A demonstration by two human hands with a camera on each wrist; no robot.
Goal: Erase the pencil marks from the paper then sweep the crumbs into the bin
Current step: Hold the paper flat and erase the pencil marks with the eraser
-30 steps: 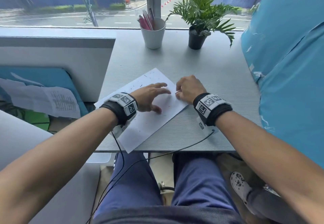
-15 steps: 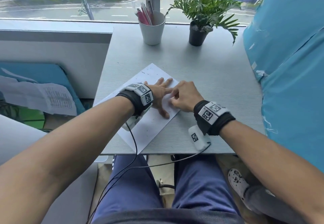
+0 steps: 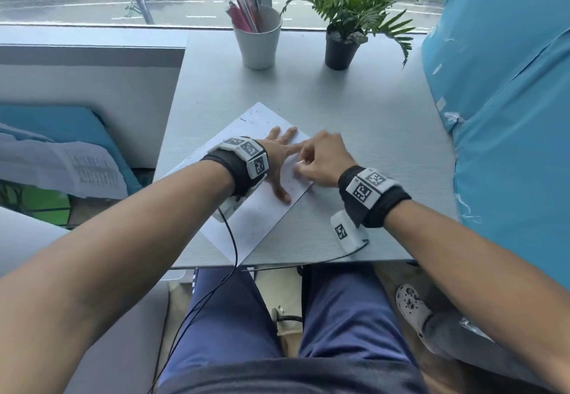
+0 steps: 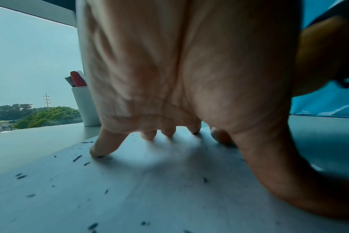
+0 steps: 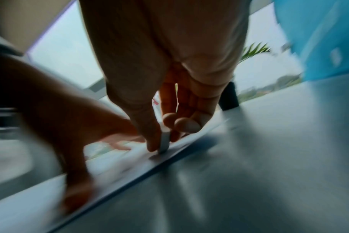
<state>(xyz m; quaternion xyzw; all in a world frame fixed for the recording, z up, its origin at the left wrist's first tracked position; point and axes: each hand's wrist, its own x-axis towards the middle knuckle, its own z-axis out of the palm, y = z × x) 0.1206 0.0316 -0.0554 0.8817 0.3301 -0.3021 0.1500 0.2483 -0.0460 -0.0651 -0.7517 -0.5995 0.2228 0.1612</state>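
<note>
My left hand (image 3: 279, 154) lies spread on the paper (image 3: 256, 224), fingers straight and tips pressing it flat to the grey counter (image 3: 354, 110), its grip wide open and holding nothing. My right hand (image 3: 324, 159) has its grip closed in a pinch on the small white eraser (image 5: 165, 142), thumb and fingertips clamping it upright with its lower end touching the sheet near the right edge. Dark crumbs (image 4: 77, 158) lie scattered over the paper, which sits skewed near the counter's front edge, with a white cup (image 3: 258, 39) of pens and a potted plant (image 3: 345, 23) at the back.
</note>
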